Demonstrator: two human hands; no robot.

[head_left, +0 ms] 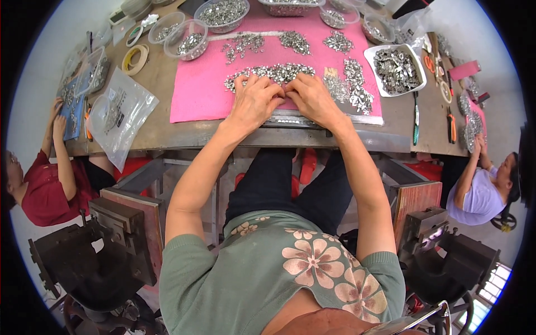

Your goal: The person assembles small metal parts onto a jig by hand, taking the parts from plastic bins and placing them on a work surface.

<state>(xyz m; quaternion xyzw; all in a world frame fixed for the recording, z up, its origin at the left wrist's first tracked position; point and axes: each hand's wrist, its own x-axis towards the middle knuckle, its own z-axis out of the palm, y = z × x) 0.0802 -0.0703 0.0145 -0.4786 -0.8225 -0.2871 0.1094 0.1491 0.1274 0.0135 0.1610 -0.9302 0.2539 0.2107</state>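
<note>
I'm standing in a workshop: tubs (223, 27) of metal bits (223, 10) are crowding around the pink mat (202, 94), pliers (451, 127) lying right of it, heavy machines (120, 237) standing nearside.

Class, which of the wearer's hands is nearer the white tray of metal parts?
Right. The right hand is left of the white tray; the left hand is farther left, beyond it.

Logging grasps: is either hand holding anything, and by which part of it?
Cannot tell: left hand and right hand hide any hold beside the metal pieces.
</note>
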